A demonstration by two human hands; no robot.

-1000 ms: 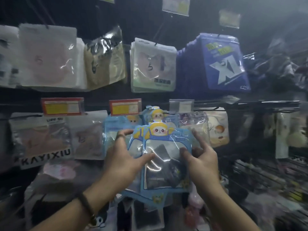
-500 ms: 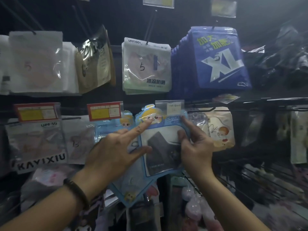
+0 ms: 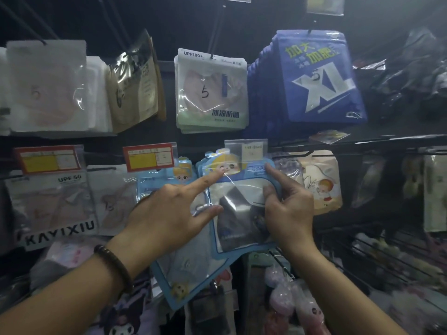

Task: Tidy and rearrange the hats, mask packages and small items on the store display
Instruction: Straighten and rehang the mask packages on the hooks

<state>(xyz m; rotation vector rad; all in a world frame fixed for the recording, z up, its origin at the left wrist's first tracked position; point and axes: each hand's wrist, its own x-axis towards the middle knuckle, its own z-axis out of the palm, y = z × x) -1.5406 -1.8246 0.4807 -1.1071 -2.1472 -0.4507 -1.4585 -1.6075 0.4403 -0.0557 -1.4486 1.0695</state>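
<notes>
room: dim shop aisle, black peg wall (image 3: 198, 22) with hanging hooks, wire racks at far right.
top row, left to right: white mask packs (image 3: 46, 85), tan pack (image 3: 135, 81), green UPF100+ packs (image 3: 211, 93) marked 5, thick blue XL stack (image 3: 316, 78).
lower row left: two red-yellow price tags (image 3: 47, 158), KAYIXIU UPF 50 pack (image 3: 52, 209), pale pack beside it.
left hand (image 3: 169, 213): beaded bracelet on wrist, index finger stretched out onto the cartoon face at the top of the blue kids' mask pack (image 3: 239, 213), thumb laid on its clear window, other fingers curled; no grip.
blue kids' mask pack: lower row, centre, top edge up at the clear tag holder (image 3: 245, 151), dark mask inside.
second blue pack (image 3: 188, 269): behind and below, tilted.
right hand (image 3: 289, 211): pinches the pack's right edge, thumb in front, index finger up along the top corner.
right of it: beige cartoon pack (image 3: 319, 182).
</notes>
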